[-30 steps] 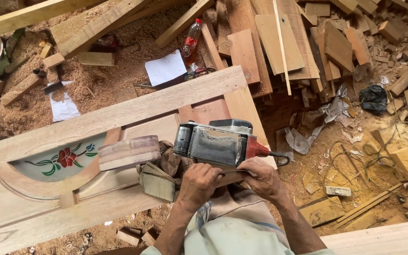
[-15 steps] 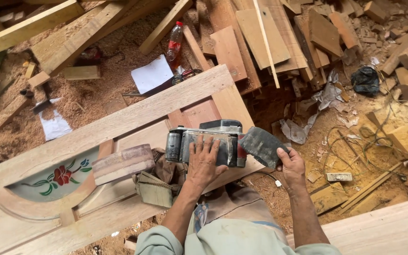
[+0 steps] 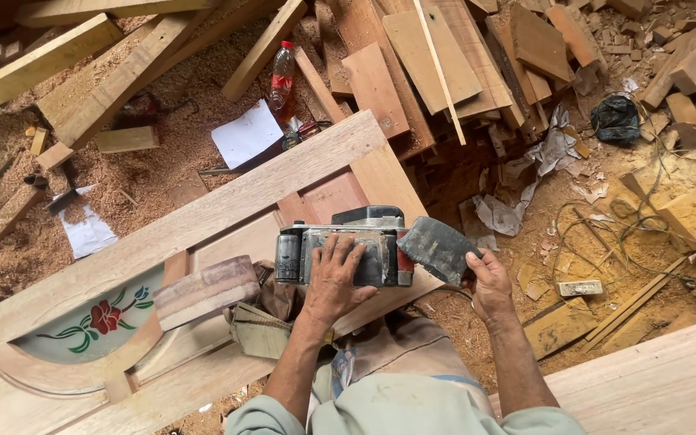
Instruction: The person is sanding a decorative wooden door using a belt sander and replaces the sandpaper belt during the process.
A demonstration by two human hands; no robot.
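Left hand (image 3: 336, 278) flat on electric planer (image 3: 348, 251), fingers spread open, planer at right end of wooden door frame (image 3: 227, 205). Right hand (image 3: 489, 282) gripping grey flat piece (image 3: 438, 248) beside planer.

Planer (image 3: 348, 256): grey metal body, black top, red patch at one end; dust bag (image 3: 438, 248) dark grey. Door (image 3: 203, 217): pale tan wood with pinkish panels; its arched glass pane (image 3: 90, 326) is whitish, painted with a red flower and green leaves. Bottle (image 3: 282, 80): red cap and label; paper sheet (image 3: 246, 134): white; sawdust (image 3: 195, 137): orange-brown.
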